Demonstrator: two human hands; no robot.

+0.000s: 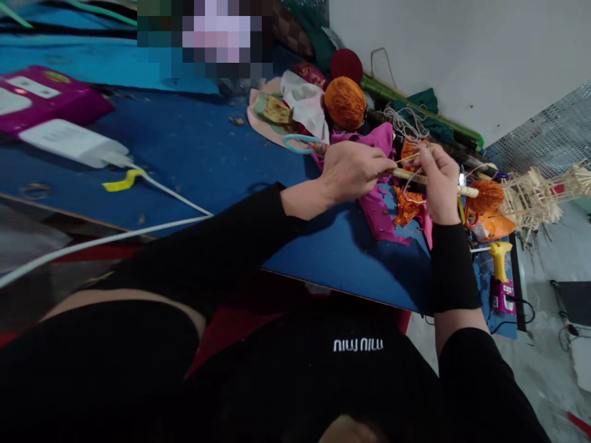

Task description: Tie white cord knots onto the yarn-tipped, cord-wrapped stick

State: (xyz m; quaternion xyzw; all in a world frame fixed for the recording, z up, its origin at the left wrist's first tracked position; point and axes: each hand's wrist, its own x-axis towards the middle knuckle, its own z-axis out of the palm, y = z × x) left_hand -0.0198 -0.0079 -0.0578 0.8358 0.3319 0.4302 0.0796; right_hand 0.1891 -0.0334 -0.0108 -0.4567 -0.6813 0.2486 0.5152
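A slim stick wrapped in pale cream strip (467, 192) runs sideways above the blue table. My left hand (353, 169) is closed around it, fingers pointing right. Past the left hand's wrist side, a light blue loop (300, 144) with an orange-and-grey end shows; whether it joins the stick I cannot tell. My right hand (438, 178) pinches a thin yellowish strand (410, 158) that stretches toward the stick beside the left fingertips. Beneath both hands lie magenta cloth (381, 215) and crumpled orange material (406, 206).
Orange ball (345, 103), dark red ball (346, 66) and coiled cord (409, 122) sit behind my hands. Right are a woven straw piece (530, 194) and yellow glue gun (500, 258). Left are a purple box (87, 101), white power strip (76, 143) and white cable (106, 240).
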